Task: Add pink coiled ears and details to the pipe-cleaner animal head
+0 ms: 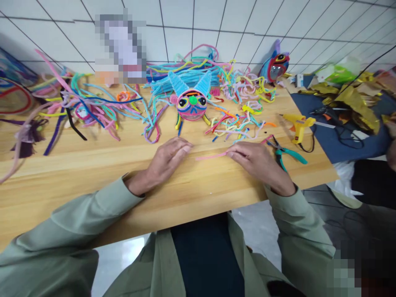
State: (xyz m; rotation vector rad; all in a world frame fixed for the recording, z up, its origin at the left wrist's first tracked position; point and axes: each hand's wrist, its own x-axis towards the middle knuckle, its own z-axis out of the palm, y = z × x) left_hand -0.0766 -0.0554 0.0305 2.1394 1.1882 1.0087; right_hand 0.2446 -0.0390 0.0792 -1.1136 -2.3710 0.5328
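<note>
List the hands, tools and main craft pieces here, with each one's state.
Right hand: closed on the pink pipe cleaner.
Pink pipe cleaner: nearly straight, held.
Left hand: curled, contents unclear.
Pliers: lying flat, handles spread.
Glue gun: on its side, stick inserted.
Blue-eared figure: both ears attached.
Blue pipe cleaners: heaped together.

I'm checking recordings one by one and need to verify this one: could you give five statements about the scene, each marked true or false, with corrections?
1. The right hand holds a thin pink strip. True.
2. The pliers have red handles. False: the pliers have teal handles.
3. In the picture, the yellow glue gun is to the right of the right hand. True.
4. The left hand is gripping the glue gun. False: the left hand is apart from it, near the pink strip's free end.
5. The animal-face figure has two light-blue ears. True.
</note>
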